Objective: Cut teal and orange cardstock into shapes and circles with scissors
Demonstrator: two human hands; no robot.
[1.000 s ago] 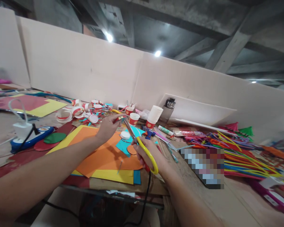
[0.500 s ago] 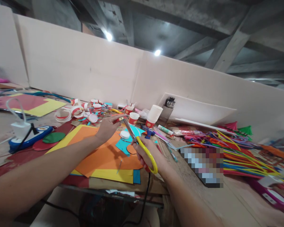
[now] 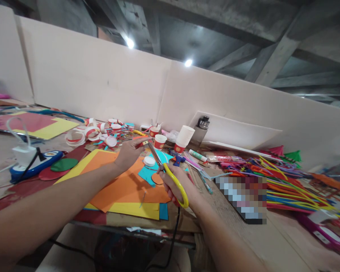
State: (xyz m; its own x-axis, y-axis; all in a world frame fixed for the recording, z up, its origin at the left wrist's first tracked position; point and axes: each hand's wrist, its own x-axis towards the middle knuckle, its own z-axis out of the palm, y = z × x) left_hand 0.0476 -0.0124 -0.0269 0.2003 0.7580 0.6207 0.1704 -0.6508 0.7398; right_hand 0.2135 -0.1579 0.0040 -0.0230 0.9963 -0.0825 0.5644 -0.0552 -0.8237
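Note:
My right hand (image 3: 174, 183) is closed round the yellow handles of a pair of scissors (image 3: 175, 183), whose metal blades point up and to the left. My left hand (image 3: 129, 154) pinches a small orange and yellowish piece (image 3: 143, 142) at the blade tips. Below both hands lie orange paper sheets (image 3: 116, 192) on top of yellow paper (image 3: 147, 211). A white lid (image 3: 149, 161) rests on cyan paper (image 3: 147, 175) between the hands.
Behind stand a paper cup (image 3: 160, 142), stacked cups (image 3: 184, 138) and a dark bottle (image 3: 201, 130). Cut cups (image 3: 93, 133) lie at the back left, a blue power strip (image 3: 17, 173) at the left. Colourful pipe cleaners (image 3: 283, 189) spread at the right.
More orange shows at the small piece between my left fingers and the blade tips. Both hands have kept nearly the same place.

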